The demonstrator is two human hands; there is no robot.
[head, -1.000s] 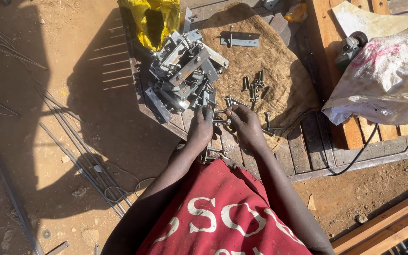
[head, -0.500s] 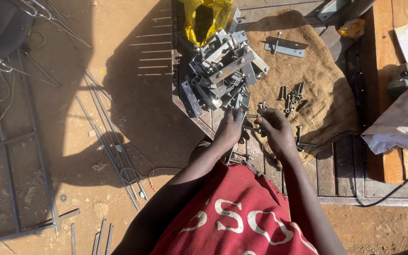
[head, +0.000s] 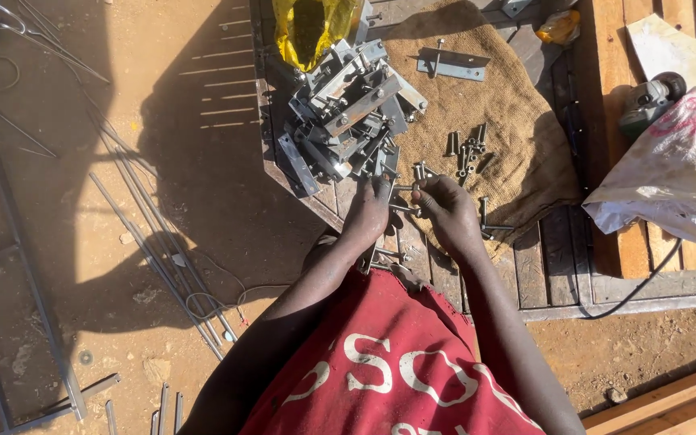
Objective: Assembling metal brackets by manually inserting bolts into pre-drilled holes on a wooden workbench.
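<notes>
My left hand (head: 368, 213) and my right hand (head: 447, 211) meet over a wooden pallet, both pinching a small metal bolt assembly (head: 405, 197) between their fingertips. Just beyond them lies a heap of grey metal brackets (head: 346, 113) with bolts through them. Loose bolts (head: 465, 149) are scattered on a brown burlap sack (head: 505, 121) to the right of the hands. One flat bracket with a bolt (head: 453, 66) lies alone further back on the sack. I wear a red shirt with white print.
A yellow plastic bag (head: 309, 26) sits behind the heap. A white sack (head: 678, 173) and an angle grinder (head: 648, 101) with a black cable lie at right on the pallet (head: 606, 282). Thin metal rods (head: 155, 242) and a welded frame (head: 10, 266) lie on the dirt at left.
The view has shifted so the pallet and heap sit more to the right. Both hands stay together at the same spot by the heap, still working the bolt.
</notes>
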